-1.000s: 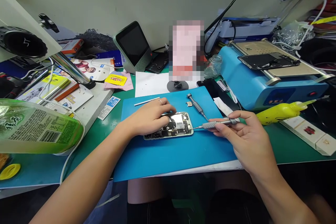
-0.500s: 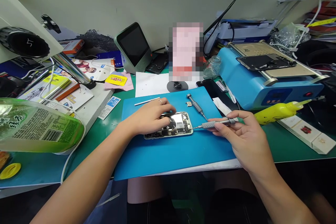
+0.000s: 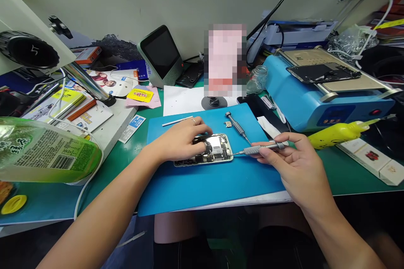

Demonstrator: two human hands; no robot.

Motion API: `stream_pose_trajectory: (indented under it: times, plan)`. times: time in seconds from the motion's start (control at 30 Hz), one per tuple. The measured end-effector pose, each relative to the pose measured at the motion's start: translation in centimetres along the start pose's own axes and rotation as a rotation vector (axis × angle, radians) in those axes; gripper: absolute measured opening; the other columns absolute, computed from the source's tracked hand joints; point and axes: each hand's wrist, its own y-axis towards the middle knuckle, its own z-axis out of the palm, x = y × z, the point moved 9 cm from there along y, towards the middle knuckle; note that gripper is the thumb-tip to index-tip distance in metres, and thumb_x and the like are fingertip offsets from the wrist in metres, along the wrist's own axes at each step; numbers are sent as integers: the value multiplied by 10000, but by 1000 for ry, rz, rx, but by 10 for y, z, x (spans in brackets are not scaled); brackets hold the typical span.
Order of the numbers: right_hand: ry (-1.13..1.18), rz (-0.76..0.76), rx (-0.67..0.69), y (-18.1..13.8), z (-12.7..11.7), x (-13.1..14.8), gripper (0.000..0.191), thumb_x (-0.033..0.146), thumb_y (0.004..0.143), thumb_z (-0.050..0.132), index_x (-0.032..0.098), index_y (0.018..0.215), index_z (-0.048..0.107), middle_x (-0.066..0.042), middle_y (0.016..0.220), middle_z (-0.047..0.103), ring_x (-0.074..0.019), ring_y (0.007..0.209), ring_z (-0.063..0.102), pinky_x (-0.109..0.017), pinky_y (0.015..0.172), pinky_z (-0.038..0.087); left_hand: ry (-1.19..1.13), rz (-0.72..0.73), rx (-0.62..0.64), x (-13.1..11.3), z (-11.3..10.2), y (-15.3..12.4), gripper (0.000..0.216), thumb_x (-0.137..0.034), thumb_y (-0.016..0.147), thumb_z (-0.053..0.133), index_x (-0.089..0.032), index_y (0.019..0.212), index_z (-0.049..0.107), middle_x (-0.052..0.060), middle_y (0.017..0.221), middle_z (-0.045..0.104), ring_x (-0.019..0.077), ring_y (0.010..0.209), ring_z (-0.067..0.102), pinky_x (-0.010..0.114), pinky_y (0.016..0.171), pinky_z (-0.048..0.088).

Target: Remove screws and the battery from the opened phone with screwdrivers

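Observation:
An opened phone (image 3: pixel 214 150) with its inner boards showing lies on a blue work mat (image 3: pixel 202 180). My left hand (image 3: pixel 181 138) rests flat on the phone's left part, fingers curled over it, pinning it down. My right hand (image 3: pixel 292 164) pinches a grey precision screwdriver (image 3: pixel 260 148), whose tip touches the phone's right edge. A second screwdriver (image 3: pixel 237 125) and a small metal part (image 3: pixel 227 124) lie on the mat just behind the phone. A thin white stick (image 3: pixel 176 121) lies at the mat's far left edge.
A blue heating machine (image 3: pixel 315 92) with a phone screen on top stands at the right, a yellow squeeze bottle (image 3: pixel 337 133) in front of it. A green plastic bottle (image 3: pixel 44 151) lies at the left, near a lamp arm (image 3: pixel 85 82). A small grey display (image 3: pixel 159 56) and a glass jar (image 3: pixel 256 80) stand behind.

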Motion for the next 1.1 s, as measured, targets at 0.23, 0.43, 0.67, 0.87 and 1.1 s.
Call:
stream_pose_trajectory:
  times: [0.23,0.43,0.67,0.87,1.1]
  plan:
    - [-14,-9,4,0,1,0,560,530,751,942,279,1030,527,-37,935,853,-269,905,852,-354,800,729,11,13,-6,0,0,-1,478,-368,964,529,-204,1380,698,98,1251,657,304,1148,654,431,965,533]
    - [-19,-30,2,-1,1,3,536,523,767,935,285,1027,531,-33,938,856,-256,899,853,-325,770,726,17,25,-14,0,0,0,490,-376,951,539,-195,1377,702,99,1231,657,302,1142,651,428,976,528]
    - [-16,-70,-7,-2,0,3,506,493,790,924,285,1033,532,-23,926,854,-266,873,853,-353,746,734,24,33,-15,-1,0,-1,501,-398,941,559,-191,1372,707,107,1220,664,302,1123,656,427,954,541]
    - [-15,-105,-1,-3,-1,5,478,477,808,915,285,1035,540,-13,920,856,-229,839,851,-304,746,726,23,42,-21,-1,-1,-1,507,-406,941,572,-182,1376,704,107,1240,663,298,1126,657,417,952,544]
    - [-25,-150,-41,-3,-5,12,459,448,796,922,278,1019,560,-13,886,851,-261,831,850,-321,698,730,25,39,-24,0,-1,0,505,-400,942,571,-182,1377,706,100,1230,660,293,1118,658,420,954,537]
